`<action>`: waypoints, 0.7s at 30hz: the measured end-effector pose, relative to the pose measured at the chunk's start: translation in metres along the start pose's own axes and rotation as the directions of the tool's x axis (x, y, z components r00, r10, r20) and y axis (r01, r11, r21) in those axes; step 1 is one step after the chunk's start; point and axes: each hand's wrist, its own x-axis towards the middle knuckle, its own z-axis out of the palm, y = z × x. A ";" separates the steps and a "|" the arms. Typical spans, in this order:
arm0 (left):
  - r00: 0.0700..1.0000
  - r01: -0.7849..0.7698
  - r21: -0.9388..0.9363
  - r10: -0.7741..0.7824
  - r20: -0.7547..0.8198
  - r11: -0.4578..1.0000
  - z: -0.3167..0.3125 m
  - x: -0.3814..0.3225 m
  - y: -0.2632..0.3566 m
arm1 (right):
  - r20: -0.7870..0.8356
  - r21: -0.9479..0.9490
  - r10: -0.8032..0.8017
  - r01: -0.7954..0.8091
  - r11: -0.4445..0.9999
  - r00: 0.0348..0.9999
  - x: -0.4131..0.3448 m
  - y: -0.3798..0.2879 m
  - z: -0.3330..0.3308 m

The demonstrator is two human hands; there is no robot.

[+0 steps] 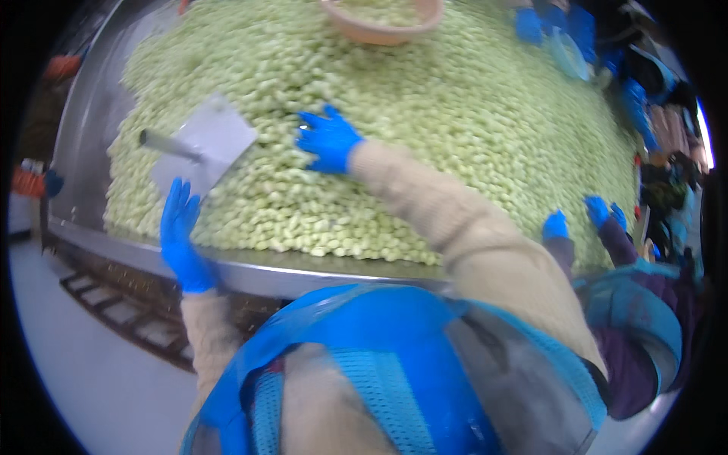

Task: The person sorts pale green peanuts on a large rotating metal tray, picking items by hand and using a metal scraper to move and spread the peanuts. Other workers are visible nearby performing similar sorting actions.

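Note:
A thick layer of pale green, bean-like pieces (398, 114) covers a metal table (91, 131). My right hand (330, 139), in a blue glove, lies on the pieces with its fingers spread; whether anything is under its fingertips cannot be told. Near the table's front rim, my left hand (183, 233) is raised in a blue glove, its fingers extended and nothing seen in them. Just beyond its fingertips, a flat whitish plate with a tubular metal handle (213, 142) rests on the pieces, its handle pointing left.
A pinkish round basin (387, 28) holding more pieces stands at the far side. On the right, a co-worker's blue-gloved hands (597, 211) are over the table. Further gloved people and a light blue basket (569, 54) are at the upper right. Below the table's left front is a dark slatted frame (114, 307).

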 end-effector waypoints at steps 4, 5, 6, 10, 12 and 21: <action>0.989 -0.146 0.054 0.146 0.015 0.988 0.008 0.038 0.009 | -0.064 0.182 0.022 -0.010 0.983 0.998 -0.099 0.026 0.013; 0.983 -0.182 0.058 0.181 0.012 0.982 0.007 0.051 0.000 | 0.019 0.147 0.039 -0.041 0.988 0.999 -0.124 0.031 0.001; 0.976 -0.216 0.056 0.215 0.018 0.975 0.011 0.065 -0.008 | 0.080 0.169 0.123 -0.135 0.976 0.989 -0.144 0.035 -0.015; 0.996 -0.080 -0.180 0.087 0.032 0.980 0.046 0.099 -0.015 | 0.254 0.164 0.315 -0.362 0.918 0.914 -0.196 0.046 -0.055; 0.989 0.084 -0.084 -0.073 0.130 0.993 0.054 0.103 -0.005 | 0.176 0.238 0.369 -0.403 0.884 0.913 -0.204 0.036 -0.062; 0.998 -0.051 -0.175 0.043 -0.053 0.983 0.003 0.165 -0.017 | -0.110 0.457 0.255 -0.179 0.871 0.961 -0.127 -0.040 -0.069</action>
